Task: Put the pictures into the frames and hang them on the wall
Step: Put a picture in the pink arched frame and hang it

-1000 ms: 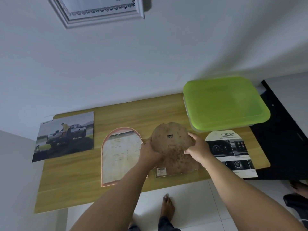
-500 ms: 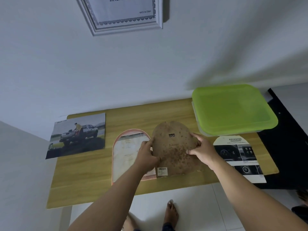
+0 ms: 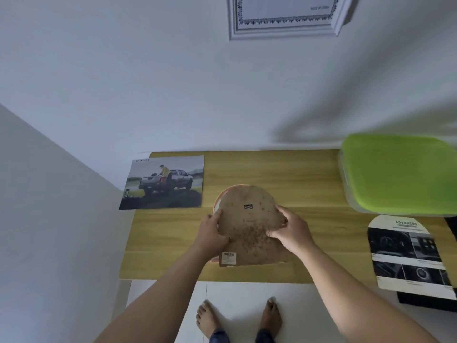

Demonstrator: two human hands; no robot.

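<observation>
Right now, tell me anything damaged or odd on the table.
The backing board is speckled with dark stains, and its lower right corner looks ragged. The truck picture overhangs the left edge of the table.

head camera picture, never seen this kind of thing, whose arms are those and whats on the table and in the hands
No machine here: the camera sits on a person's head, looking down at their own arms. The left hand and right hand grip the edges of a brown backing board, over a pink-rimmed arched frame. On the wooden table lie a truck picture, an arched car-interior print and a green-lidded box. A framed certificate hangs on the wall.
</observation>
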